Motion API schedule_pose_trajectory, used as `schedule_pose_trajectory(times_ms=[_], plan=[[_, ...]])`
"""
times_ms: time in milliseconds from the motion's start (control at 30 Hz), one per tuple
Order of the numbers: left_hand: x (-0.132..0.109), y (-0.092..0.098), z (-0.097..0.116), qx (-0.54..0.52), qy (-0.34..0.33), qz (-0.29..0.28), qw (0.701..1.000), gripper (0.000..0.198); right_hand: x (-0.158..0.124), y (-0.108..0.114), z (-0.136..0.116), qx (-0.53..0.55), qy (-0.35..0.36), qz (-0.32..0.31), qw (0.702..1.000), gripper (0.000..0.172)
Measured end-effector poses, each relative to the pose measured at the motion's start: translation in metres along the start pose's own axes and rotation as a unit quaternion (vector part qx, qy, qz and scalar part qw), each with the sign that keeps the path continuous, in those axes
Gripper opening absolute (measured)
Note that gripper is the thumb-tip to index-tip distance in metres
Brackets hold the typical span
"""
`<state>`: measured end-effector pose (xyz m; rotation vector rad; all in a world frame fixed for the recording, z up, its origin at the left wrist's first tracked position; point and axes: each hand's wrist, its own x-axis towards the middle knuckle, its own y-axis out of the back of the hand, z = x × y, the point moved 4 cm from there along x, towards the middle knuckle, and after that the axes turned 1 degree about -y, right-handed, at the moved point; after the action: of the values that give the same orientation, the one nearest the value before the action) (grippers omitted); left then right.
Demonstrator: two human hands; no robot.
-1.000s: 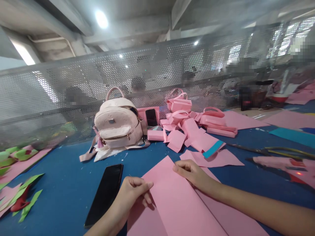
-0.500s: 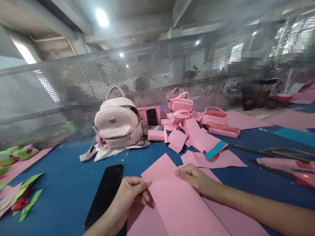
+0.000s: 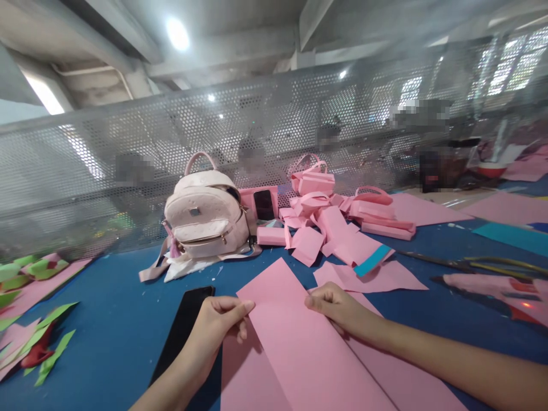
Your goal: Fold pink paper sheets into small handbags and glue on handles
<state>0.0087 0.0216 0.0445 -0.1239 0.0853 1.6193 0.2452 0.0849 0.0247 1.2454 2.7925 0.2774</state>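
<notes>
A pink sheet of paper (image 3: 308, 342) is held up at a slant between my two hands. My left hand (image 3: 225, 322) pinches its left edge between thumb and fingers, just below the top left corner. On the opposite edge, my right hand (image 3: 334, 305) grips it with the thumb on top; the fingertips underneath are hidden. Beneath lies more pink paper (image 3: 242, 377), flat on the table. A black phone (image 3: 182, 325) rests on the table beside my left hand, partly covered by that forearm.
A cream backpack (image 3: 208, 214) stands near the perforated metal screen (image 3: 265, 108). Folded pink paper pieces (image 3: 317, 228) are heaped right of it. Scissors (image 3: 462, 264) and a pink glue gun (image 3: 488, 288) with a lit red light lie at right. Green paper strips (image 3: 55, 354) lie at left on the blue table (image 3: 115, 319).
The held sheet and my left hand have shifted slightly left and up. My right hand has hardly moved, and both hands still grip the paper.
</notes>
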Motion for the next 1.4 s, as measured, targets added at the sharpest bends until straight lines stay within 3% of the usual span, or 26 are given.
schedule_pose_trajectory(times_ms=[200,1400], plan=[[0.002,0.006,0.000,0.014,-0.007,0.006,1.000,0.045,-0.001,-0.003,0.001,0.000,-0.005,-0.026,1.000,0.069],[0.014,0.022,0.005,0.012,-0.028,0.076,0.997,0.048,-0.007,-0.008,0.000,-0.024,-0.041,-0.034,0.998,0.066]])
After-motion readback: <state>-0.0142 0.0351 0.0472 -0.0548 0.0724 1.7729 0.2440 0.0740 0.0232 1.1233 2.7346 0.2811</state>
